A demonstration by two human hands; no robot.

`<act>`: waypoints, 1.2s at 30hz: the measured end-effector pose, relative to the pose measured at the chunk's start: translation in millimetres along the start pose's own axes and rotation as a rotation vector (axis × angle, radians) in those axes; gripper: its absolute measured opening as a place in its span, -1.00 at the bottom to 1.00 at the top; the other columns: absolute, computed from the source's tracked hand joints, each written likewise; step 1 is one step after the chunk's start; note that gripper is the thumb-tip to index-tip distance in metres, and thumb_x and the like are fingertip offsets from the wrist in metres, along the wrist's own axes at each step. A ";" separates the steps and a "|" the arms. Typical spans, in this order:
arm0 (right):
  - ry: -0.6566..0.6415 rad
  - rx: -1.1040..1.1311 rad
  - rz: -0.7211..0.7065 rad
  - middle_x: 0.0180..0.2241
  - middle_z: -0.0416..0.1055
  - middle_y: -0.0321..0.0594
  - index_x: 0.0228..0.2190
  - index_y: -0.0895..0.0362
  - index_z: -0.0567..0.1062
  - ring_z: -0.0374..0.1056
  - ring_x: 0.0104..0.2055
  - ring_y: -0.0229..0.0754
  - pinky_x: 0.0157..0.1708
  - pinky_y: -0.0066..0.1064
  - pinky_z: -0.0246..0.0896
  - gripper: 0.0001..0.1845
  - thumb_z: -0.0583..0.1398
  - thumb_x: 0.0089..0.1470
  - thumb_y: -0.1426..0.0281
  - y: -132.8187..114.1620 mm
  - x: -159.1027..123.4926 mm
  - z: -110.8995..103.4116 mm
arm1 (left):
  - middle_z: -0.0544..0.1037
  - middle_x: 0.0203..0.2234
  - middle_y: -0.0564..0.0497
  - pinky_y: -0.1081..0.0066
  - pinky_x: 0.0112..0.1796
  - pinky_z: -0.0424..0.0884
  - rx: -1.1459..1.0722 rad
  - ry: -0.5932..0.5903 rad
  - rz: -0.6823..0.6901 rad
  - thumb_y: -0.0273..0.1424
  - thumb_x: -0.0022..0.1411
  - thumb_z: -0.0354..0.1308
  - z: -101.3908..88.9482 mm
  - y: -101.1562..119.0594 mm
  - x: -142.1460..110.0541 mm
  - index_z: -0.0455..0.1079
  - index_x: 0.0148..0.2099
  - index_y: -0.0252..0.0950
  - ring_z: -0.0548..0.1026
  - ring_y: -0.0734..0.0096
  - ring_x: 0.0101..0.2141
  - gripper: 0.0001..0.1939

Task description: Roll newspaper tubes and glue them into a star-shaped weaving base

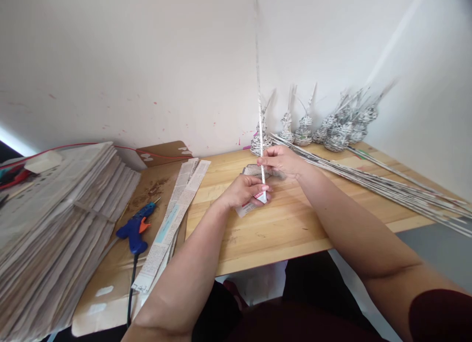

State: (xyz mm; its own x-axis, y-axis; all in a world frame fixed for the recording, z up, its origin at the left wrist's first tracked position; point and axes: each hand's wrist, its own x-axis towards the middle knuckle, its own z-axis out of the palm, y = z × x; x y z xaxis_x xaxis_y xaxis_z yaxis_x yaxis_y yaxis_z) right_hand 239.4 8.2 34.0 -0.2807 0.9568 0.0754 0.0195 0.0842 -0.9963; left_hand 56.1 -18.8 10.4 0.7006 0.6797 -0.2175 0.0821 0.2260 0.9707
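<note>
A long thin rolled newspaper tube (258, 81) stands upright in front of me, its top blurred against the wall. Fingers of my left hand (246, 189) pinch its lower end, where a flat printed piece of the paper (245, 209) spreads out below. Higher on the tube, my right hand (280, 160) closes thumb and fingers around it. Behind and under the hands lies a dark grey item (252, 169), partly hidden, whose kind I cannot make out.
Left are a tall newspaper stack (92, 224), a blue glue gun (135, 229) on cardboard (105, 268), and newspaper strips (180, 214). Several woven paper figures (337, 130) line the wall. Finished paper tubes (368, 177) lie across the wooden table (280, 234) at right.
</note>
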 end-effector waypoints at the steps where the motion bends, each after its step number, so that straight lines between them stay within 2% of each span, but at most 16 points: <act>1: 0.009 -0.001 0.004 -0.66 0.26 -0.37 -0.58 0.19 0.43 0.10 -0.62 -0.41 -0.65 -0.53 -0.06 -0.60 0.41 -0.20 0.15 -0.8 -0.5 0.1 | 0.57 -0.41 -0.17 0.36 -0.38 0.44 0.001 -0.002 0.002 -0.06 -0.15 0.39 0.2 0.5 -0.2 0.50 -0.24 -0.46 0.54 0.30 -0.38 -0.43; 2: -0.017 -0.003 0.013 -0.66 0.25 -0.37 -0.54 0.19 0.45 0.08 -0.64 -0.42 -0.67 -0.53 -0.10 -0.61 0.40 -0.18 0.13 -1.7 -1.3 -0.3 | 0.57 -0.40 -0.17 0.36 -0.38 0.45 0.003 -0.004 0.005 -0.05 -0.14 0.39 0.2 0.9 -0.4 0.50 -0.23 -0.46 0.54 0.30 -0.38 -0.42; 5: -0.202 -0.014 0.053 -0.61 0.29 -0.34 -0.34 0.23 0.53 0.03 -0.66 -0.44 -0.70 -0.53 -0.20 -0.57 0.32 -0.05 0.10 -2.9 -4.0 -3.8 | 0.57 -0.40 -0.17 0.33 -0.36 0.46 0.010 -0.002 0.005 -0.04 -0.15 0.39 -0.1 0.9 -0.3 0.50 -0.23 -0.46 0.54 0.30 -0.38 -0.41; 7: -0.245 -0.021 0.060 -0.59 0.31 -0.33 -0.33 0.25 0.54 0.02 -0.65 -0.45 -0.70 -0.53 -0.20 -0.58 0.33 -0.04 0.12 -1.1 -3.7 -5.5 | 0.57 -0.39 -0.18 0.32 -0.36 0.47 0.020 -0.004 0.000 -0.04 -0.16 0.39 -0.4 0.1 0.1 0.50 -0.24 -0.46 0.54 0.28 -0.36 -0.41; 10: -0.119 -0.007 0.037 -0.62 0.28 -0.35 -0.54 0.22 0.45 0.07 -0.63 -0.44 -0.69 -0.55 -0.14 -0.63 0.40 -0.15 0.18 2.4 -0.8 -4.8 | 0.57 -0.38 -0.16 0.33 -0.37 0.46 0.033 -0.019 0.003 -0.04 -0.14 0.38 -0.8 -2.0 0.9 0.50 -0.26 -0.44 0.54 0.29 -0.36 -0.44; 12: -0.055 0.011 0.021 -0.65 0.25 -0.37 -0.60 0.20 0.40 0.10 -0.62 -0.42 -0.67 -0.55 -0.10 -0.60 0.42 -0.19 0.19 2.3 0.1 -4.0 | 0.57 -0.39 -0.16 0.34 -0.38 0.46 0.036 -0.012 0.007 -0.05 -0.14 0.38 -1.1 -3.6 1.5 0.50 -0.27 -0.43 0.54 0.29 -0.37 -0.46; 17: -0.166 0.012 0.035 -0.60 0.30 -0.32 -0.38 0.20 0.55 0.13 -0.59 -0.39 -0.68 -0.52 -0.13 -0.60 0.36 -0.10 0.12 -3.0 -2.4 -5.0 | 0.58 -0.39 -0.18 0.37 -0.41 0.45 0.050 0.001 0.021 -0.04 -0.12 0.37 -1.3 -5.6 2.7 0.50 -0.27 -0.45 0.54 0.31 -0.38 -0.45; 19: -0.129 -0.011 0.032 -0.60 0.31 -0.33 -0.44 0.21 0.52 0.11 -0.61 -0.40 -0.68 -0.52 -0.10 -0.63 0.39 -0.14 0.15 -3.4 -2.4 -3.5 | 0.57 -0.39 -0.18 0.39 -0.41 0.45 0.059 0.002 0.023 -0.04 -0.12 0.37 -1.3 -5.3 2.5 0.50 -0.28 -0.44 0.54 0.32 -0.38 -0.45; 21: -0.027 -0.024 0.008 -0.64 0.28 -0.36 -0.56 0.20 0.45 0.09 -0.63 -0.42 -0.68 -0.53 -0.11 -0.62 0.42 -0.20 0.18 -3.0 -1.8 -1.2 | 0.57 -0.38 -0.17 0.39 -0.40 0.45 0.058 0.006 0.020 -0.04 -0.13 0.37 -1.6 -4.9 2.2 0.50 -0.28 -0.44 0.54 0.31 -0.37 -0.45; 23: 0.001 -0.021 -0.006 -0.67 0.26 -0.38 -0.57 0.19 0.43 0.07 -0.65 -0.43 -0.69 -0.54 -0.15 -0.61 0.40 -0.19 0.15 -3.1 -1.9 -0.2 | 0.57 -0.38 -0.17 0.38 -0.39 0.46 0.046 0.002 0.021 -0.04 -0.13 0.37 -2.2 -5.4 2.1 0.50 -0.26 -0.44 0.54 0.30 -0.36 -0.45; 27: -0.230 -0.028 0.056 -0.59 0.34 -0.33 -0.33 0.21 0.55 0.06 -0.64 -0.44 -0.69 -0.54 -0.19 -0.59 0.31 -0.05 0.10 -2.8 -3.9 -3.7 | 0.56 -0.37 -0.18 0.38 -0.41 0.45 0.027 -0.045 0.041 -0.06 -0.07 0.35 -3.8 -9.0 3.7 0.50 -0.24 -0.45 0.53 0.34 -0.40 -0.47; 29: -0.264 -0.058 0.070 -0.58 0.36 -0.30 -0.34 0.23 0.57 0.07 -0.63 -0.44 -0.68 -0.54 -0.17 -0.58 0.31 -0.05 0.11 -0.9 -3.5 -4.9 | 0.57 -0.36 -0.18 0.37 -0.41 0.46 0.022 -0.052 0.038 -0.07 -0.06 0.35 -4.0 -10.1 4.5 0.50 -0.22 -0.45 0.53 0.35 -0.41 -0.47; 34: -0.063 -0.116 0.003 -0.65 0.30 -0.33 -0.53 0.23 0.53 0.15 -0.60 -0.39 -0.65 -0.55 -0.06 -0.63 0.37 -0.14 0.15 2.8 -0.4 -0.8 | 0.57 -0.38 -0.19 0.35 -0.39 0.47 0.035 -0.005 0.016 -0.04 -0.11 0.36 -2.8 -5.4 2.5 0.50 -0.20 -0.45 0.54 0.29 -0.38 -0.42; 36: -0.070 -0.071 0.014 -0.65 0.29 -0.34 -0.49 0.22 0.54 0.17 -0.59 -0.38 -0.67 -0.55 -0.08 -0.63 0.37 -0.13 0.14 1.8 -1.1 -1.1 | 0.58 -0.37 -0.19 0.34 -0.38 0.47 0.038 -0.003 0.021 -0.03 -0.11 0.36 -2.6 -2.9 1.1 0.50 -0.20 -0.45 0.55 0.27 -0.36 -0.41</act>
State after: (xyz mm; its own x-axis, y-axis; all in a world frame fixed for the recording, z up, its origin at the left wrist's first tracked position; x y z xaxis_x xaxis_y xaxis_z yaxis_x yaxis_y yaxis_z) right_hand 240.8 7.6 32.2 -0.3463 0.9364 0.0559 0.0915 0.0930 -0.9915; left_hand 54.8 -16.9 7.1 0.7044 0.6819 -0.1971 0.0945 0.1851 0.9782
